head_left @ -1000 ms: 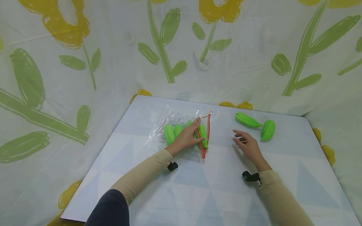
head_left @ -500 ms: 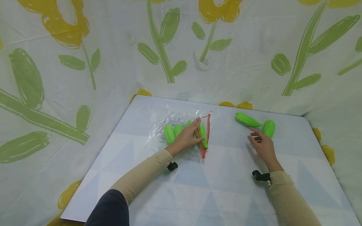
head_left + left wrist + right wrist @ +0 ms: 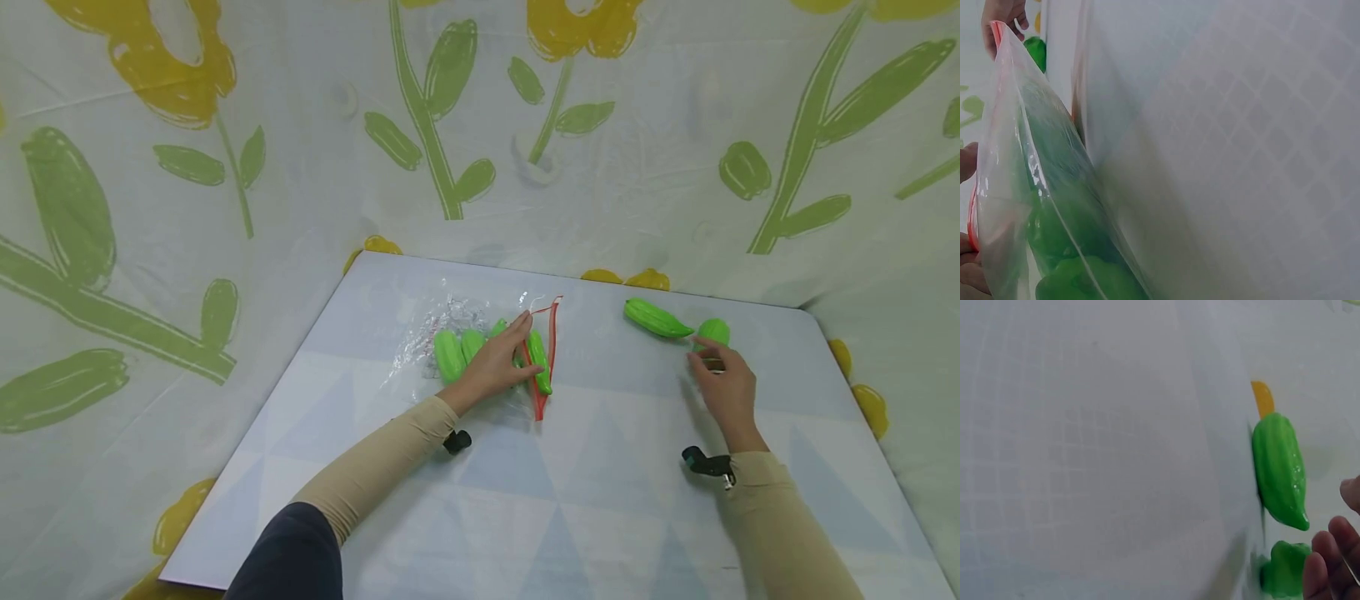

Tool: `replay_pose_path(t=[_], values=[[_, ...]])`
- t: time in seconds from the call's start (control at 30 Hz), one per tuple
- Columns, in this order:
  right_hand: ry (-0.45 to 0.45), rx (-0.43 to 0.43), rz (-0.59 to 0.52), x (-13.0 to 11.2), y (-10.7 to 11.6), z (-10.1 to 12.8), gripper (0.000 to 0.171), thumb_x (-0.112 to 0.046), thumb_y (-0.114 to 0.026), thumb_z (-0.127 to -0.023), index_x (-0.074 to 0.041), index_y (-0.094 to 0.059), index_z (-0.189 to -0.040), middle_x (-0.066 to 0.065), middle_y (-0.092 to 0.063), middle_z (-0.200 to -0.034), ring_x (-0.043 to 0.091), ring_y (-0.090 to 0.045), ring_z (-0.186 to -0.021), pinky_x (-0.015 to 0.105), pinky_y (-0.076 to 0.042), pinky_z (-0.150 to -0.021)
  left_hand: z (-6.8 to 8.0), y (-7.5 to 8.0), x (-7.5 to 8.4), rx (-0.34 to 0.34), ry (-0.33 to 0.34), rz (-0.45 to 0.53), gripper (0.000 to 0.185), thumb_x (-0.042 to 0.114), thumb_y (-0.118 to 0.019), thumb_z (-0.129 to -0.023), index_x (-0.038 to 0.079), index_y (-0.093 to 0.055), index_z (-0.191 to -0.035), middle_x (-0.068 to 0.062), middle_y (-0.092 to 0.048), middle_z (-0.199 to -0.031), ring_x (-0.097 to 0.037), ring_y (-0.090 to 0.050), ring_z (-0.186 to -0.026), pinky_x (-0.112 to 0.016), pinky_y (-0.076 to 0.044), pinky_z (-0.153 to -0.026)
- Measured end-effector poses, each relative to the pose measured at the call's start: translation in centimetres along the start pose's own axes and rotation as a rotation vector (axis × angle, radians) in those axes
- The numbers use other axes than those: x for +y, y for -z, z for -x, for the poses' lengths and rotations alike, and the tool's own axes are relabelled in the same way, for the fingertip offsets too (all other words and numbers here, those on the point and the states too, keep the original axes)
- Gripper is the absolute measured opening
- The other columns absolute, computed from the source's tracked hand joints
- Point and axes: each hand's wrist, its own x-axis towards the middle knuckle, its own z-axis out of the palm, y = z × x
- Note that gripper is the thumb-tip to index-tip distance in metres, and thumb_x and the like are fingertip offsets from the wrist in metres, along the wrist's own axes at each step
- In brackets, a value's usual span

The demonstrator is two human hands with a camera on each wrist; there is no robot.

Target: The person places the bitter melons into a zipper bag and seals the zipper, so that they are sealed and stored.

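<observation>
Floral sheeting printed with yellow blooms and green stems (image 3: 450, 125) backs a pale bench (image 3: 570, 500) with a faint triangle pattern. Landmark: the clear zip bag (image 3: 480, 350) with its red zip strip (image 3: 547, 358), lying on the bench toward the far side. Several green toy gourds (image 3: 450, 354) lie inside it.

Left hand (image 3: 495, 362): stretched forward over the bag, forearm low along the bench, fingers lying across the film at the mouth and lifting the upper lip of the red strip. The left wrist view shows the film raised off the bench, the mouth held apart, but whether that grip pinches the strip or only props it cannot be told.

Right hand (image 3: 723, 383): well to the right of the bag, wrist raised slightly, fingers curving down over a short green toy gourd (image 3: 712, 332); the right wrist view shows fingertips (image 3: 1329, 562) at that gourd, the grip not yet closed round it. A longer toy gourd (image 3: 658, 318) lies just beside, nearer the bag.

Likely faults, judged from this pose: the smooth, rounded gourd may slip or roll from a shallow fingertip grip; the reaching fingers may knock the longer gourd; the bag mouth may sag shut if the left hand's hold on the thin film loosens, and the gourd already at the mouth (image 3: 538, 360) may slide out.
</observation>
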Motion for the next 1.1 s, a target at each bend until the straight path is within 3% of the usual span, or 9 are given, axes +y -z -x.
replay_pose_path(t=[0.2,0.43,0.53,0.77,0.93,1.1], values=[[-0.049,0.061,0.017,0.1,0.1,-0.5,0.037,-0.029,-0.055,-0.092,-0.012,-0.059,-0.125,0.012,-0.058,-0.109,0.024,-0.055,-0.097,0.023,-0.041,-0.072,0.0,0.0,-0.1,0.007,0.000,-0.003,0.089,0.043,-0.068,-0.082,0.008,-0.020,-0.148,0.003,-0.010,-0.155,-0.016,-0.021,-0.139,-0.032,-0.028,-0.109],[-0.064,0.089,0.011,0.9,0.1,-1.0,0.038,-0.029,-0.057,-0.091,-0.012,-0.059,-0.125,0.014,-0.050,-0.112,0.022,-0.051,-0.095,0.022,-0.040,-0.066,0.0,0.0,-0.1,-0.004,-0.004,-0.008,0.090,0.043,-0.067,-0.082,0.009,-0.017,-0.149,0.003,-0.008,-0.155,-0.017,-0.020,-0.139,-0.032,-0.028,-0.109],[-0.092,0.089,-0.002,1.0,0.2,-1.1,0.040,-0.028,-0.058,-0.090,-0.010,-0.059,-0.125,0.018,-0.046,-0.119,0.027,-0.048,-0.101,0.029,-0.038,-0.072,0.0,0.0,-0.1,-0.008,0.002,-0.007,0.090,0.044,-0.067,-0.082,0.010,-0.018,-0.149,0.004,-0.008,-0.155,-0.016,-0.020,-0.139,-0.032,-0.029,-0.109],[-0.182,-0.011,-0.022,1.3,0.7,-1.4,0.053,-0.033,-0.055,-0.092,-0.013,-0.043,-0.139,0.022,-0.032,-0.142,0.039,-0.041,-0.120,0.049,-0.040,-0.091,0.0,0.0,-0.1,-0.015,0.016,-0.011,0.090,0.044,-0.067,-0.082,0.011,-0.017,-0.149,0.005,-0.007,-0.155,-0.016,-0.020,-0.139,-0.031,-0.029,-0.109],[-0.189,-0.118,-0.002,1.7,0.9,-1.8,0.060,-0.042,-0.048,-0.093,-0.019,-0.030,-0.146,0.023,-0.029,-0.146,0.043,-0.044,-0.120,0.047,-0.045,-0.085,0.0,-0.1,-0.1,-0.003,0.003,-0.007,0.089,0.044,-0.067,-0.082,0.009,-0.019,-0.149,0.004,-0.008,-0.155,-0.017,-0.022,-0.139,-0.032,-0.030,-0.108],[-0.180,-0.165,0.020,1.6,1.1,-2.0,0.063,-0.042,-0.047,-0.094,-0.018,-0.027,-0.147,0.027,-0.033,-0.143,0.045,-0.046,-0.118,0.048,-0.046,-0.083,0.0,-0.2,-0.2,0.003,0.005,-0.007,0.089,0.044,-0.067,-0.082,0.009,-0.019,-0.149,0.005,-0.009,-0.155,-0.017,-0.023,-0.138,-0.032,-0.033,-0.107]])
